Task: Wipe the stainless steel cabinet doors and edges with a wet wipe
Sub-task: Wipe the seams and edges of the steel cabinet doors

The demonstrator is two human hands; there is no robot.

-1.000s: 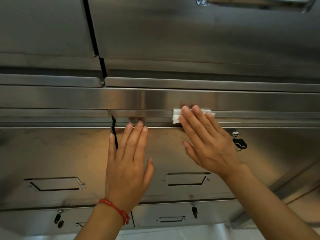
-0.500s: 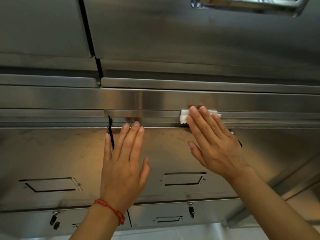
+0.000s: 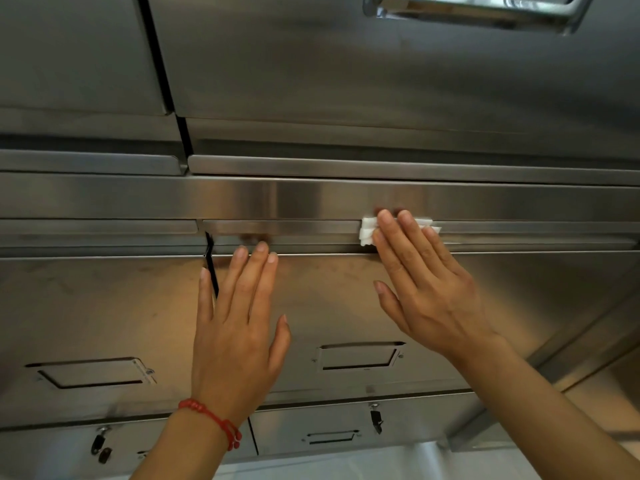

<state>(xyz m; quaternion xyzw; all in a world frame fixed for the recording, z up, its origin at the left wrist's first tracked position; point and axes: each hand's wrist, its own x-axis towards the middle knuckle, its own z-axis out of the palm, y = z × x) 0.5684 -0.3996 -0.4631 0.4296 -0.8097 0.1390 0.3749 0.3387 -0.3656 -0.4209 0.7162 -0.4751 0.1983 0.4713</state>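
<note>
A stainless steel cabinet [image 3: 346, 306] carries everything: a folded white wet wipe [image 3: 367, 232] lies pressed against the top edge of its right-hand door, and a flat left hand [image 3: 235, 327] rests on that door's face near its left edge.

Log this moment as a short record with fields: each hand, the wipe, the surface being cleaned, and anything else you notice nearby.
left hand: flat, fingers straight, on the cabinet door
right hand: straight fingers press the wet wipe
wet wipe: white, bunched, on the door's top edge
left wrist: red bracelet
nearby: recessed handle, key in lock on the door below
</note>
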